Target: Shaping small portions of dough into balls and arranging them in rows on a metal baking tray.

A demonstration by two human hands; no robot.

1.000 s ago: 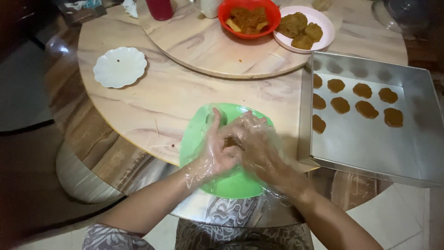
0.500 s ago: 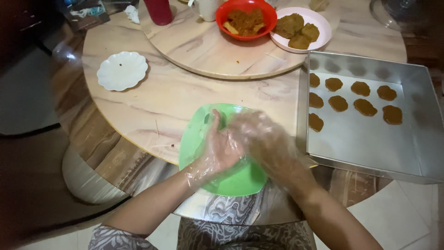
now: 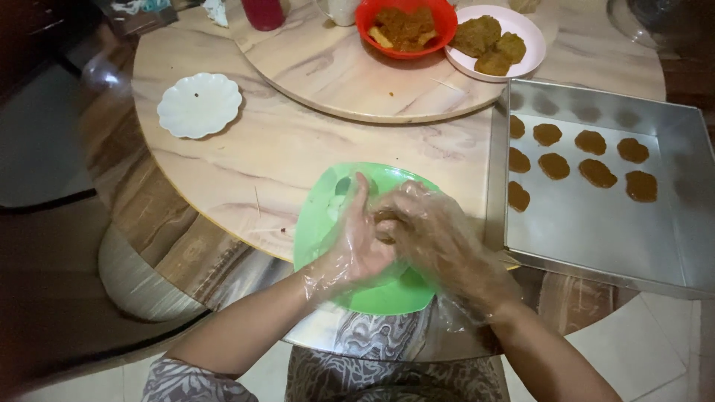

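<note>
Round marble-patterned table (image 3: 246, 175) set with a raised turntable (image 3: 335, 74), pale tiled floor (image 3: 655, 357) seen at lower right, dark surroundings (image 3: 45, 89) left unlit, soft overhead light cast.

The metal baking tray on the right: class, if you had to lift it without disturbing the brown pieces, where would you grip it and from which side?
Probably grip the metal baking tray by its raised near wall and the right wall. The brown pieces lie in rows at the far end, so the near half is bare. Its near corner overhangs the table edge, giving fingers room underneath. Come from the near right, clear of both gloved hands over the green plate.
</note>
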